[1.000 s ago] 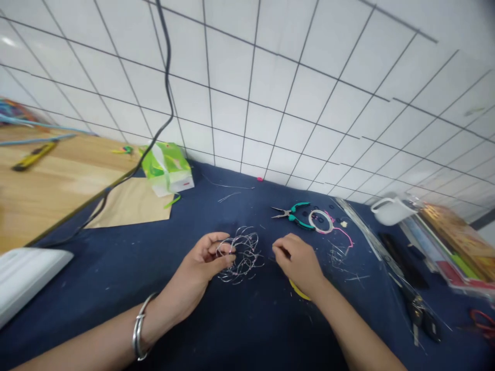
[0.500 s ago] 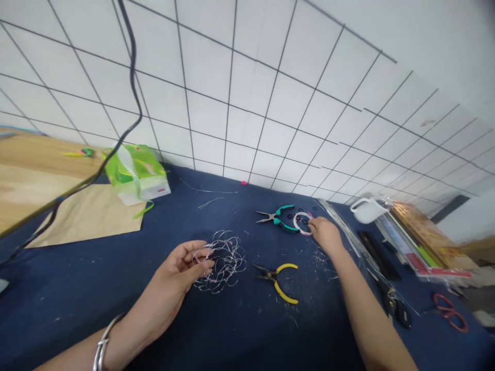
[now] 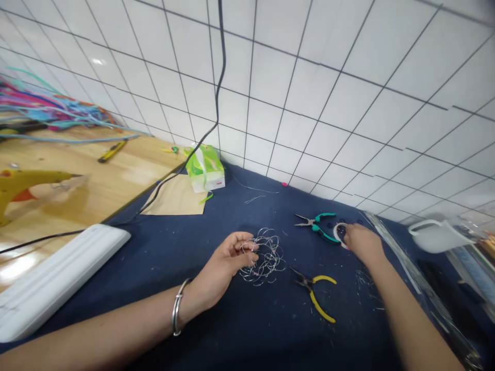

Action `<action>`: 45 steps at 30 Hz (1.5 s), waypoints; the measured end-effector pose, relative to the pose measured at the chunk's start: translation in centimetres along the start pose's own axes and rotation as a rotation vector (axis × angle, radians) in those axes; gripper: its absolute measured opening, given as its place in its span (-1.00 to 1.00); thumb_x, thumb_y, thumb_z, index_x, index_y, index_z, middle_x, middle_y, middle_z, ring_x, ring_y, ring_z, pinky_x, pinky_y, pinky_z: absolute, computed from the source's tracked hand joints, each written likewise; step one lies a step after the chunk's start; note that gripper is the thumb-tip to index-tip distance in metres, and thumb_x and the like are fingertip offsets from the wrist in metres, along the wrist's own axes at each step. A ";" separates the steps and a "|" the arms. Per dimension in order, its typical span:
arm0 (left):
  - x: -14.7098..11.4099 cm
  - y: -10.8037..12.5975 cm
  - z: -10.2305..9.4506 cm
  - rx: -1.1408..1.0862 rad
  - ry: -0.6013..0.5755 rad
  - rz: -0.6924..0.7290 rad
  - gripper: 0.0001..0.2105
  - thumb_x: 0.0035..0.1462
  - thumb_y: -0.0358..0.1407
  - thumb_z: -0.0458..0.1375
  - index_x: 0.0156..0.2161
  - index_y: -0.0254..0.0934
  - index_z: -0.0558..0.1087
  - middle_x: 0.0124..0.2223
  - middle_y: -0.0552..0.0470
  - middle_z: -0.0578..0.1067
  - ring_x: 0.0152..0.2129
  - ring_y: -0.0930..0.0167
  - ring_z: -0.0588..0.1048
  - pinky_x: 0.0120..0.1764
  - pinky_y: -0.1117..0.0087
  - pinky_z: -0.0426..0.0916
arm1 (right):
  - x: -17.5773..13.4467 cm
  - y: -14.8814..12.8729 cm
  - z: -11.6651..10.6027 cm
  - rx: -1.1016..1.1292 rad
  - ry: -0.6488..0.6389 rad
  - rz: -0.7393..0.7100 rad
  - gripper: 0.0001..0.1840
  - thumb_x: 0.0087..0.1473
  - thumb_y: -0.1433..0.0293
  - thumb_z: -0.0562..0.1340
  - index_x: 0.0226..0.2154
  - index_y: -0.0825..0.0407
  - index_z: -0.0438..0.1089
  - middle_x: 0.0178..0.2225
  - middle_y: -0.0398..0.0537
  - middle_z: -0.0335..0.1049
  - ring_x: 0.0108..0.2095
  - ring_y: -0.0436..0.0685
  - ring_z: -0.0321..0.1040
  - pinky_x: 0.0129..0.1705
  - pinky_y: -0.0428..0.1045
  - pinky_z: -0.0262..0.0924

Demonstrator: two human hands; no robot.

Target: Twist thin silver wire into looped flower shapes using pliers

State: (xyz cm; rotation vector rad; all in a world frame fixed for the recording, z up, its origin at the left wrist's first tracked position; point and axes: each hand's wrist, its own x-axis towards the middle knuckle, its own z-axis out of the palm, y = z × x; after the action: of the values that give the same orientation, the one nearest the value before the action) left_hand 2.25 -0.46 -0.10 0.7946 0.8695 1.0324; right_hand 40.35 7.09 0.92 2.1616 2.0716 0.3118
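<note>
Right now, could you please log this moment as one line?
left grip: holds looped wires | right grip: at white ring, contact unclear | yellow pliers, teal pliers: on dark surface

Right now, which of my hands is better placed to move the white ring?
Likely your right hand: it is at the white ring, whereas your left hand holds the wire loops, farther away.

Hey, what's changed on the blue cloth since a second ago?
The right hand has moved right and away from the wearer, leaving the yellow-handled pliers uncovered; its fingers are now at the white ring, though their grip is hidden. The left hand still holds the tangled wire bundle, and the teal-handled pliers still lie open beside the ring.
</note>
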 end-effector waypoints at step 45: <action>-2.7 2.2 0.2 1.298 -0.070 0.639 -0.84 0.08 -0.34 0.08 -0.18 -0.26 0.31 -0.20 -0.07 0.40 -0.29 0.31 0.37 -0.25 0.30 0.29 | -10.1 -19.5 -6.7 1.420 -0.047 -0.025 -0.85 0.03 0.29 0.16 -0.44 0.05 0.30 -0.49 -0.15 0.35 -0.51 0.00 0.28 -0.43 -0.09 0.22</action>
State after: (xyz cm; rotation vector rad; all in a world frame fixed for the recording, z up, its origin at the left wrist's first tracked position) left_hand 0.85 -2.32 2.53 2.2935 1.2397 0.8726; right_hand 19.46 -2.38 2.25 2.5144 2.5755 -1.6688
